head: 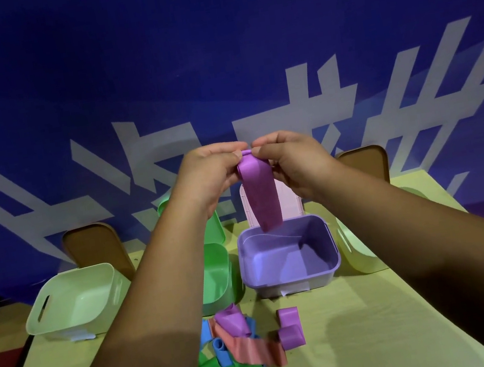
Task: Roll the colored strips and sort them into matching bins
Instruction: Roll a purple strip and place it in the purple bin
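Blue backdrop (212, 45) with big white characters fills the view beyond my yellow-green table (367, 322). Both hands are raised in front of me, meeting at the top end of one purple strip (263, 199). My left hand (211, 175) pinches its left corner between thumb and curled fingers, and my right hand (291, 162) pinches the right corner the same way; neither holds anything else. The top edge looks just folded over between my thumbs, so I judge the roll is only starting.

What matters next is that the strip's long axis runs straight down from my fingertips. It hangs slack below both hands, and its free end dangles over the far rim of the purple bin (322, 278). That bin sits directly beneath my hands, a touch nearer the right one, and looks to have no strips in it. Rolling will have to draw the hanging length upward toward my fingers, and both hands are equally close to the work.

Below my left forearm is the green bin (217, 276), with a pale bin (75, 301) farther out to its left. The pile (246, 341) of loose strips lies near me, under my wrists.
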